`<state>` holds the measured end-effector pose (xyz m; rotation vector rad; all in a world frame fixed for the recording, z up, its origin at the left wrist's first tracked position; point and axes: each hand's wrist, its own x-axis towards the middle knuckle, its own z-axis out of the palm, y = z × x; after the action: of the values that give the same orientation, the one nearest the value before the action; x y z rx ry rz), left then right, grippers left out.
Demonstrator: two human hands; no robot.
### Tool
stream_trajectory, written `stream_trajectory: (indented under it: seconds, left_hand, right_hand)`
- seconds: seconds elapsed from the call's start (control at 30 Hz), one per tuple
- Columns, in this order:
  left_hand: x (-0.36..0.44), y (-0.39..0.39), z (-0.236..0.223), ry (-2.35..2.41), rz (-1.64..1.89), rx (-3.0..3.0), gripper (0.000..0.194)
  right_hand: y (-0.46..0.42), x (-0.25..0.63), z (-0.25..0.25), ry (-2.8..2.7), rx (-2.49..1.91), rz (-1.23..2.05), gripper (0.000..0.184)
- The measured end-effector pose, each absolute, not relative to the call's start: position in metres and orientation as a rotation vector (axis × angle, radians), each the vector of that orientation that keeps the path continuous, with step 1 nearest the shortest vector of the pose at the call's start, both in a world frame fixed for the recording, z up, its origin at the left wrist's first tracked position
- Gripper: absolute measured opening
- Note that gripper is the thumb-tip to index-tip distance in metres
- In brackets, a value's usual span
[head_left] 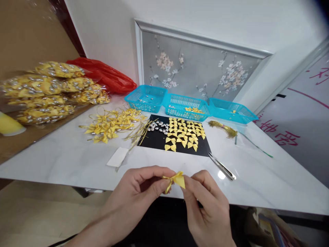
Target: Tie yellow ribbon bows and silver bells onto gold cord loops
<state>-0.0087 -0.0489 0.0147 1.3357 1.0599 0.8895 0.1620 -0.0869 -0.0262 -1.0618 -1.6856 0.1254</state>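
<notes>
My left hand [150, 187] pinches a yellow ribbon bow [177, 179] between thumb and fingers, just over the table's front edge. From the other side, my right hand [205, 199] is closed with its fingertips at the bow's right tail; the exact grip there is partly hidden. Beyond them lies a black mat [151, 142] bearing rows of yellow bows [182, 132] and a cluster of silvery beads [158, 127]. Thin gold ties [138, 133] rest across the mat's left edge. Small metal snips [222, 166] lie to the right of the mat's near corner.
Three blue baskets [146, 90] line the wall. Finished-looking bow-and-bead pieces [113, 123] are heaped left of the mat. Bagged bows [41, 85] and a red plastic bag [102, 73] are farther left. A white card [117, 156] and a gold tie bundle [223, 127] flank the mat.
</notes>
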Motion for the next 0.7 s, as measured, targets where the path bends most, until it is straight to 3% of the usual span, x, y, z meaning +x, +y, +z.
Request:
stream_trajectory:
  seconds: [0.7]
  left_hand:
    - [-0.0123,-0.0509,0.0097,0.995,0.867,1.306,0.011]
  right_hand:
    - [-0.0879,0.1606,-0.0271,-1.614,-0.964,0.213,0.039]
